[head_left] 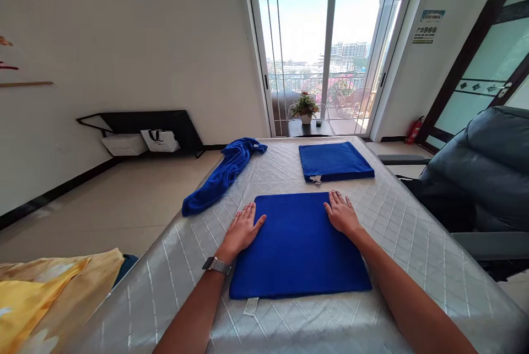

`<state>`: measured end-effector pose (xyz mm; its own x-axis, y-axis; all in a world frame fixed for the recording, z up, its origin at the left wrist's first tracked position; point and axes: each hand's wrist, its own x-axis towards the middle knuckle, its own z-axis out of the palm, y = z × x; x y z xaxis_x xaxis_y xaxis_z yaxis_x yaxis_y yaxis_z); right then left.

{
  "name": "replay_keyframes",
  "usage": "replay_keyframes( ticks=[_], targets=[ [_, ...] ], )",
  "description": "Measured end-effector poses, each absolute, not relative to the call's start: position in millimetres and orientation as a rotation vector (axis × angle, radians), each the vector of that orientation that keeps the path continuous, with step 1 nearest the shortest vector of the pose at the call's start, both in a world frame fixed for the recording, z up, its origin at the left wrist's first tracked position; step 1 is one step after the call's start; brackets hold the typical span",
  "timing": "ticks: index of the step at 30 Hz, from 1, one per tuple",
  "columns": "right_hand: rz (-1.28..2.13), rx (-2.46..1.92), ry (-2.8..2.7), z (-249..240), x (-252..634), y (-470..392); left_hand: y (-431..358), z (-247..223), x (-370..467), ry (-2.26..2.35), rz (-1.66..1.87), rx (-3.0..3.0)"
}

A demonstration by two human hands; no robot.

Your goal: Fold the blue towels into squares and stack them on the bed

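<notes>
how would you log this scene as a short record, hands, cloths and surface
left hand: open, at left edge of front cloth
right hand: open, at its far right corner
front cloth: blue, flat, white tag at near edge
folded stack: blue, beyond front cloth
crumpled cloth: blue, left of folded stack
surface: silvery quilted mattress

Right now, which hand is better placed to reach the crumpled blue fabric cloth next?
Probably your left hand: it lies flat at the left edge of the flat rectangular blue cloth, nearer the crumpled blue fabric cloth. Your right hand rests by the far right corner.
</notes>
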<state>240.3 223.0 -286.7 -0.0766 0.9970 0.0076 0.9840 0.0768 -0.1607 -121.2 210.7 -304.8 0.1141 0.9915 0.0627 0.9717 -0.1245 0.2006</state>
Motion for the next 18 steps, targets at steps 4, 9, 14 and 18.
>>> replay_keyframes(
  ticks=[4,9,14,18],
  targets=[
    [0.181,-2.024,-2.256,-286.3,239.1,213.2,212.0,-307.4,-121.5,1.992,0.291,2.284],
    [0.283,-2.09,-2.254,-291.1,239.5,214.5,213.2,-310.1,-121.5,2.007,0.295,2.287],
    [0.317,-2.08,-2.246,-291.6,240.5,216.5,214.9,-312.9,-124.1,2.001,0.284,2.298],
    [0.337,-2.069,-2.232,-289.7,239.9,215.2,214.5,-310.7,-124.4,1.992,0.269,2.311]
  ],
)
